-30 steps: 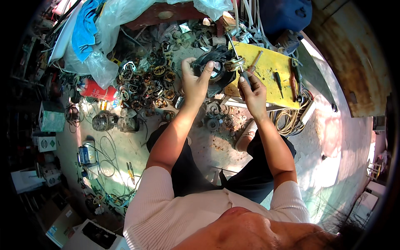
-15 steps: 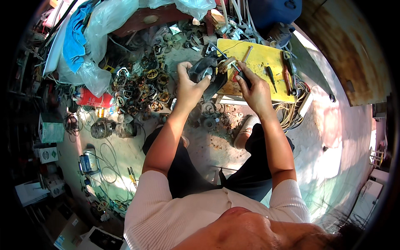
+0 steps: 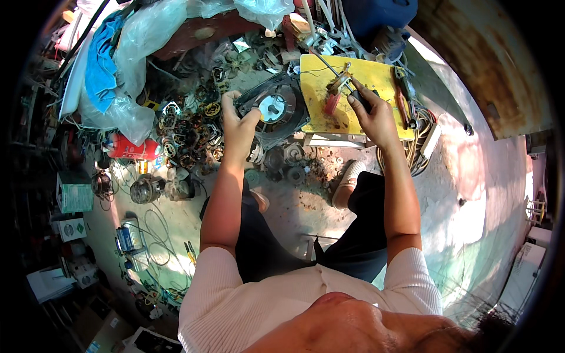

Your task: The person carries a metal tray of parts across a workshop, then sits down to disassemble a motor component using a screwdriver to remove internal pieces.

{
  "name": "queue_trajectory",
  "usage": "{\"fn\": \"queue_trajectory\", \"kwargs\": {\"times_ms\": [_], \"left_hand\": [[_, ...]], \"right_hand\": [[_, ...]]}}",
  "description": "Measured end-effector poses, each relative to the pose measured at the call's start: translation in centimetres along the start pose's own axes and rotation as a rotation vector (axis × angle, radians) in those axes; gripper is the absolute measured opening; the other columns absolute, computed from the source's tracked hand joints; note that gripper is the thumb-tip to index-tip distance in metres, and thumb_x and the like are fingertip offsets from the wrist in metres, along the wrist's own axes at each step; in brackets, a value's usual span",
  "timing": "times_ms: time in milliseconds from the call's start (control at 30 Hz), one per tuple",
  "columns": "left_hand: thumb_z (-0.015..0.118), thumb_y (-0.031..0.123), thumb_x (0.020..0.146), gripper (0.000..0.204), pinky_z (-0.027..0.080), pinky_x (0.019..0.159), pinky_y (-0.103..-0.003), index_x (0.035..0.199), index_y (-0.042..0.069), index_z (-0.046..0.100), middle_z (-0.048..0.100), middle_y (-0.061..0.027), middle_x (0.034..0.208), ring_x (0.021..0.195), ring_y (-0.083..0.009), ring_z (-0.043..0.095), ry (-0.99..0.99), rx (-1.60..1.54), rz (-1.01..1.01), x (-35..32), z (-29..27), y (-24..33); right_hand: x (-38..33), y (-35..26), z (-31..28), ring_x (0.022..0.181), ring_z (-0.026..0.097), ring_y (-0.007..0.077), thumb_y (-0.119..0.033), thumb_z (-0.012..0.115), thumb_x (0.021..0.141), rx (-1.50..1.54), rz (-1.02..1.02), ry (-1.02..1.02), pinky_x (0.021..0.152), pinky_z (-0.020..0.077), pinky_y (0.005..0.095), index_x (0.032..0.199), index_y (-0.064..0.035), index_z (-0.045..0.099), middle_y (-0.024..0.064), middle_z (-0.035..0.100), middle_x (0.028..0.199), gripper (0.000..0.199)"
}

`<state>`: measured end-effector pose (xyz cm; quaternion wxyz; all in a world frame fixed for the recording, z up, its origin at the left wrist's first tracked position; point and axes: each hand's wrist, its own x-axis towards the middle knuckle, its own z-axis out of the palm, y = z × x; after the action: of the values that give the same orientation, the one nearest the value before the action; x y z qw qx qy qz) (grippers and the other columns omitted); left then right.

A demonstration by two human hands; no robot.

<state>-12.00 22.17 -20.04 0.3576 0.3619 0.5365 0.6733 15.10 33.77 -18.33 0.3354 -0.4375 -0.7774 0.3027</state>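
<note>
My left hand [image 3: 240, 117] is closed on the left edge of a black square fan housing [image 3: 297, 120], which has a round silvery motor hub [image 3: 272, 109] in its middle. The housing is tilted up, its face toward me, beside the left edge of a yellow board [image 3: 318, 123]. Over that board, my right hand [image 3: 376, 112] is wrapped round the dark handle of a long screwdriver [image 3: 327, 66]. A small brass-coloured part [image 3: 339, 82] sits at the shaft near my fingers; whether I grip it too I cannot tell. Below it is a red piece [image 3: 331, 105].
Pliers [image 3: 404, 94] lie at the board's right, above coiled cable [image 3: 419, 147]. Left of the housing is a heap of motor parts [image 3: 194, 123], with a red bottle-shaped container [image 3: 134, 147] beside it. A blue drum [image 3: 379, 15] and a rusty panel [image 3: 494, 65] stand behind.
My left hand has moved left and turned the fan housing face up, away from the screwdriver. My right hand has moved slightly right and still holds the screwdriver.
</note>
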Motion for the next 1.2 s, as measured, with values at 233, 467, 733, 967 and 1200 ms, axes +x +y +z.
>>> {"fn": "queue_trajectory", "kwargs": {"times_ms": [233,467,733,967,1200], "left_hand": [[0.046,-0.005,0.082,0.04,0.05,0.091,-0.038,0.118,0.002,0.029,0.052,-0.0264,0.129,0.11,-0.0273,0.058,0.153,-0.266,-0.08,0.4,-0.9,1.1],[0.05,-0.002,0.081,0.054,0.049,0.093,-0.041,0.128,0.001,0.024,0.054,-0.0263,0.128,0.111,-0.0284,0.058,0.174,-0.204,-0.111,0.4,-1.1,1.0],[0.05,-0.002,0.08,0.053,0.05,0.088,-0.037,0.126,0.001,0.025,0.055,-0.0258,0.127,0.107,-0.0268,0.06,0.158,-0.212,-0.111,0.5,-0.5,0.8],[0.051,-0.002,0.08,0.053,0.05,0.089,-0.038,0.126,0.001,0.025,0.054,-0.0254,0.128,0.107,-0.0274,0.06,0.162,-0.217,-0.113,0.7,-0.5,0.4],[0.052,-0.001,0.079,0.049,0.051,0.091,-0.043,0.123,0.001,0.029,0.053,-0.0251,0.127,0.11,-0.0312,0.059,0.138,-0.31,-0.123,0.9,-0.3,-0.4]], "right_hand": [[0.7,0.8,-2.5,0.08,0.068,0.0218,-0.033,0.064,0.089,-0.101,0.18,0.187,0.076,0.0503,0.0333,0.127,-0.0055,0.059,0.0195,0.07,0.087,0.047],[0.2,0.9,-3.1,0.083,0.067,0.0336,-0.036,0.066,0.082,-0.53,0.261,0.006,0.077,0.0518,0.0421,0.106,-0.011,0.071,0.0171,0.069,0.083,0.035],[0.3,0.1,-4.9,0.086,0.067,0.033,-0.031,0.068,0.08,-0.549,0.313,0.027,0.079,0.0517,0.0419,0.103,-0.0124,0.072,0.0169,0.069,0.087,0.03],[-1.5,-0.7,-6.9,0.089,0.066,0.0338,-0.029,0.065,0.082,-0.524,0.306,0.056,0.081,0.0502,0.0425,0.105,-0.0106,0.071,0.0172,0.069,0.094,0.031],[-1.6,2.8,-3.4,0.091,0.062,0.044,-0.012,0.05,0.088,-0.645,0.152,0.197,0.082,0.0507,0.0474,0.123,-0.0062,0.053,0.0269,0.058,0.104,0.035]]}}
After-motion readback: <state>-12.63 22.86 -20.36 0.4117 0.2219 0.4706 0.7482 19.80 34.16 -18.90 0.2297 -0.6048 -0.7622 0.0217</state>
